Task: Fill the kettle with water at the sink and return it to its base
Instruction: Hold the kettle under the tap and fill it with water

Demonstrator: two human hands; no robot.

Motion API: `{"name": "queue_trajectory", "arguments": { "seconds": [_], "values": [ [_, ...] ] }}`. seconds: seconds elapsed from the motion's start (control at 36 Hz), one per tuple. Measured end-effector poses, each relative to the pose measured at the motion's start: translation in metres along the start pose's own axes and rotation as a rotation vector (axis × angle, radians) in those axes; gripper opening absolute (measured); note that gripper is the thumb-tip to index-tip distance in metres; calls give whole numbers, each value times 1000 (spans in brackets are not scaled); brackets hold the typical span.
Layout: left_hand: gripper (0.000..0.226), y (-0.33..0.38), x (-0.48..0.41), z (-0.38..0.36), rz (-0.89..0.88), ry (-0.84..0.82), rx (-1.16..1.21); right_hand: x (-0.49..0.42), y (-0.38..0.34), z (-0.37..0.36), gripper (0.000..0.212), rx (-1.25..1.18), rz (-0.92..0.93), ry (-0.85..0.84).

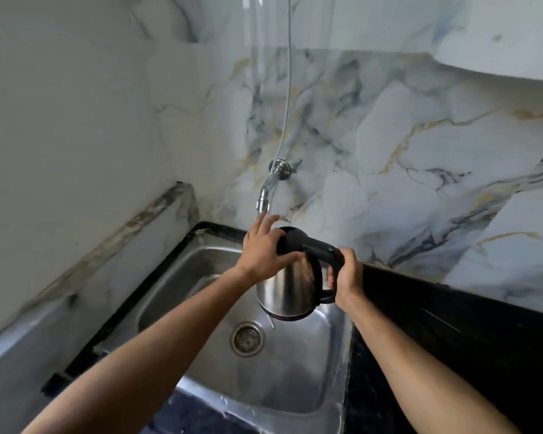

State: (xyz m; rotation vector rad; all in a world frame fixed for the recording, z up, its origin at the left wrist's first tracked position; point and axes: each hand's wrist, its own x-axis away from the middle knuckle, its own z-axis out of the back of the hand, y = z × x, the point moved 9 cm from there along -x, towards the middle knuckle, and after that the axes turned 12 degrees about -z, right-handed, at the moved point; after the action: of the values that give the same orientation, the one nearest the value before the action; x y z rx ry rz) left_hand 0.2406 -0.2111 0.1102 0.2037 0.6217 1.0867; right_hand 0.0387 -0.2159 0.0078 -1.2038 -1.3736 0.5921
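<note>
Marble-patterned wall tiles (420,145) with gold and grey veins rise behind; a black worktop (452,333) runs right.

You face a black stone counter (452,324) that runs along the marble-patterned wall on your right. A steel sink (182,277) is set into it, filling the corner on your left, its rim edged by a black strip. A round drain strainer (247,338) sits in the basin floor. The counter surface you can see carries nothing else.
</note>
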Motion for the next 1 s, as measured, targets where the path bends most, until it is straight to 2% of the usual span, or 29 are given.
{"name": "queue_trajectory", "arguments": {
  "seconds": [0.19, 0.31, 0.47, 0.56, 0.67, 0.75, 0.83, 0.89, 0.94, 1.0],
  "values": [
    [57, -34, -6, -1, -24, -72, 58, -18, 12, -27, 44, 29, 31, 62],
    [55, -41, -14, -1, -47, -51, 167, -28, 23, -31, 43, 7, 23, 96],
    [62, -31, -32, -7, -219, -73, -49, -33, 34, -28, 46, -39, 1, 167],
    [58, -8, -41, -9, -330, -40, -31, -38, 43, -33, 38, -95, -53, 178],
    [78, 21, -49, -19, -481, -26, 7, -47, 48, -48, 42, -102, -26, 157],
    [75, 5, -61, -9, -358, 12, 290, -56, 58, -53, 42, -129, -58, 148],
    [48, -46, -69, 17, -72, 263, 467, -62, 67, -58, 40, -146, -133, 130],
    [37, -84, -73, 25, 125, 324, 347, -65, 68, -61, 40, -141, -146, 131],
    [41, -113, -78, 21, 256, 216, 190, -66, 66, -63, 40, -135, -143, 124],
    [49, -130, -83, 13, 303, 97, 107, -69, 65, -66, 40, -119, -147, 113]
  ]
}}
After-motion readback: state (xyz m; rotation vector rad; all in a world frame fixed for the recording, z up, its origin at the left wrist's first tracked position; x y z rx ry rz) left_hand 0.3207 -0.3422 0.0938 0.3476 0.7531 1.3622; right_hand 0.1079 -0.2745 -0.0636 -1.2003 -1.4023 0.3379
